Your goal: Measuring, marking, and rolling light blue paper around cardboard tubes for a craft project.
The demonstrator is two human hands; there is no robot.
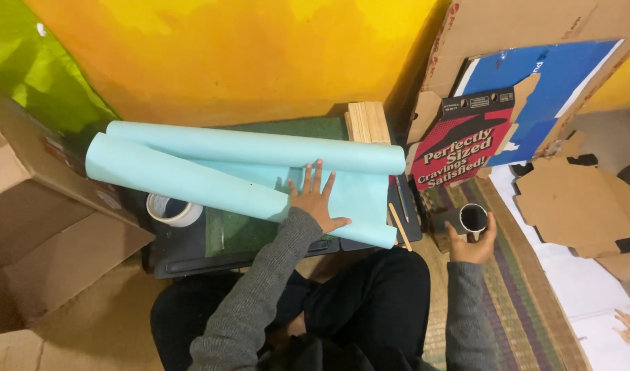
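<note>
Light-blue paper [260, 165], curled into a roll at both of its ends, lies across a dark tray [191, 251] in front of the seated person. Left hand [315, 199] rests flat on the uncurled middle of the sheet, all 5 fingers spread wide, palm down, holding nothing. Right hand [471, 244] is off to the side of the tray, fingers wrapped around a dark cardboard tube [469, 218] whose open end faces the camera. Between the 2 hands, a thin wooden stick [399, 227] lies at the sheet's near edge. Beyond the left hand's fingertips, past the farther roll, sits a stack of pale wooden slats [367, 122]. Out to the left of the left hand, a white tape roll [172, 209] stands on the tray just under the nearer roll. Flattened cardboard packaging [576, 206] lies beyond the right hand on a striped mat [528, 309].
</note>
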